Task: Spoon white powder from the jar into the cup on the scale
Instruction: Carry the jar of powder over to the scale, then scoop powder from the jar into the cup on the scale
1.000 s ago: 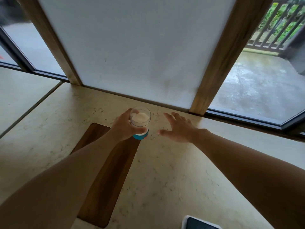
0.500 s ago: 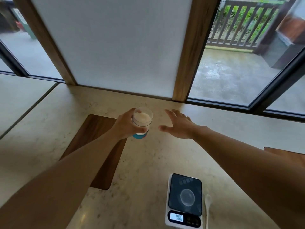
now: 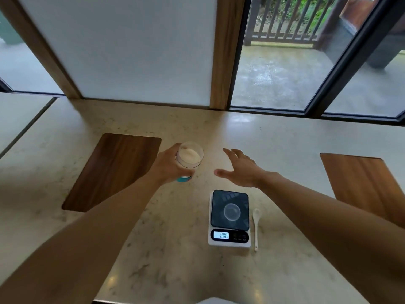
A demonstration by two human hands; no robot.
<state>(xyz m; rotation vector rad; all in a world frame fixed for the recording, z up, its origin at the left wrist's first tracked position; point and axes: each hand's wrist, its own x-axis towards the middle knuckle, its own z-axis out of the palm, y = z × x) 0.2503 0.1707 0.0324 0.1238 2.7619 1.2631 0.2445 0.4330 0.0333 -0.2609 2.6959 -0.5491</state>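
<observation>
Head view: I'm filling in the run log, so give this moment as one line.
left hand: holds clear powder jar | right hand: open, empty | white spoon: beside black-topped scale | clear cup: empty

The jar's (image 3: 189,159) near side is hidden by the left hand's fingers (image 3: 186,172). The scale's (image 3: 229,218) button labels are too small to be read. A white object (image 3: 215,301) is cut off by the bottom edge.

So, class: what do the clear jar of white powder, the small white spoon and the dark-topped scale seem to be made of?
Clear jar of white powder: glass or clear plastic; powder shows through.
Small white spoon: glossy, ceramic or plastic.
Dark-topped scale: likely glass platform on white plastic; it reflects.
</observation>
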